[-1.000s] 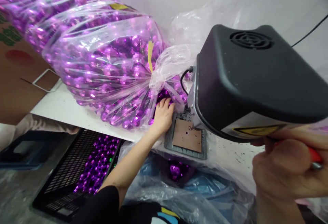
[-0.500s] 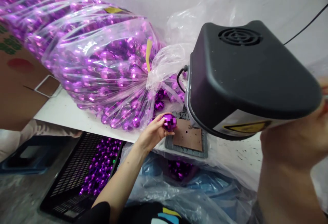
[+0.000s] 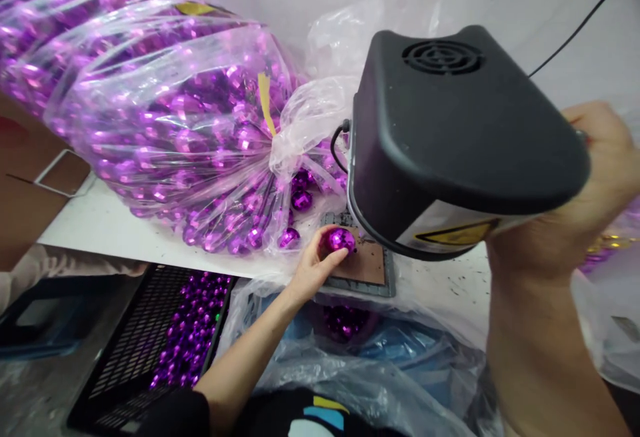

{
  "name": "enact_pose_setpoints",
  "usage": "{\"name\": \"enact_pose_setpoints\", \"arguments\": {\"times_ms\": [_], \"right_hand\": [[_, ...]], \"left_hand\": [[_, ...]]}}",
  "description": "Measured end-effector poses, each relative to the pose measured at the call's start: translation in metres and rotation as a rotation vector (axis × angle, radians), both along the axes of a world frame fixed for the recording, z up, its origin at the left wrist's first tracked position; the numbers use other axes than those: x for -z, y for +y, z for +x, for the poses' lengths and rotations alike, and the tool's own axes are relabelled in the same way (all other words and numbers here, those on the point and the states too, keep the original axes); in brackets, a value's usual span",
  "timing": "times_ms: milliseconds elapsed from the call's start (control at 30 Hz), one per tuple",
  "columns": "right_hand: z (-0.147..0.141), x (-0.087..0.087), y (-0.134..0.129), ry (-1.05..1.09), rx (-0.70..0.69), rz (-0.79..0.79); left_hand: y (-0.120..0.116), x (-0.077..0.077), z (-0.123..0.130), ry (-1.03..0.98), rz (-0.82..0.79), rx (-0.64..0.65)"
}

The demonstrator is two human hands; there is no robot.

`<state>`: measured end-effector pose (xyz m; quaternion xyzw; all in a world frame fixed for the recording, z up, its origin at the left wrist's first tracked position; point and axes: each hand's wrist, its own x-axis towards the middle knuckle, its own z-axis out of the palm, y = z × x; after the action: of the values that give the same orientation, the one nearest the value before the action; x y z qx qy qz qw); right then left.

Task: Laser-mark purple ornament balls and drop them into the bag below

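A shiny purple faceted ball is held between the thumb and fingers of my left hand. The hand is over the brown board, which lies on a grey base plate under the black machine. At the machine's right side, my right hand is closed, its fingers partly hidden behind the housing. What it grips there is covered. Loose purple balls lie left of the base plate.
A big clear bag of purple balls, tied at its neck, fills the left of the white table. Below stand a black crate with purple balls and a plastic-lined blue container. Another person's sleeve shows at left.
My left hand has brought the purple ball right, over the brown board, and its thumb now lies across the front of the ball. My right hand stays at the machine; the view has shifted.
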<state>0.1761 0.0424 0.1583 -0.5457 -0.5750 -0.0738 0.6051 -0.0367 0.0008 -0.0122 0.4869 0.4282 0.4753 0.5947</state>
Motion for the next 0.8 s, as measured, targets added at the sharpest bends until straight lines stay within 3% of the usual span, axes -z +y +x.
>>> {"name": "enact_pose_setpoints", "arguments": {"times_ms": [233,467,600,800], "right_hand": [[-0.004,-0.007,-0.005,-0.019,0.015,-0.064],[-0.004,-0.006,-0.007,-0.039,0.014,-0.071],[-0.003,-0.005,-0.008,-0.037,0.021,-0.083],[-0.003,-0.004,-0.006,-0.041,0.018,-0.019]], "left_hand": [[-0.002,0.02,0.015,0.416,0.261,0.001],[-0.005,0.02,0.021,0.726,0.482,0.046],[-0.007,0.022,0.023,0.782,0.491,0.077],[-0.004,0.027,0.023,0.707,0.48,0.113]]}}
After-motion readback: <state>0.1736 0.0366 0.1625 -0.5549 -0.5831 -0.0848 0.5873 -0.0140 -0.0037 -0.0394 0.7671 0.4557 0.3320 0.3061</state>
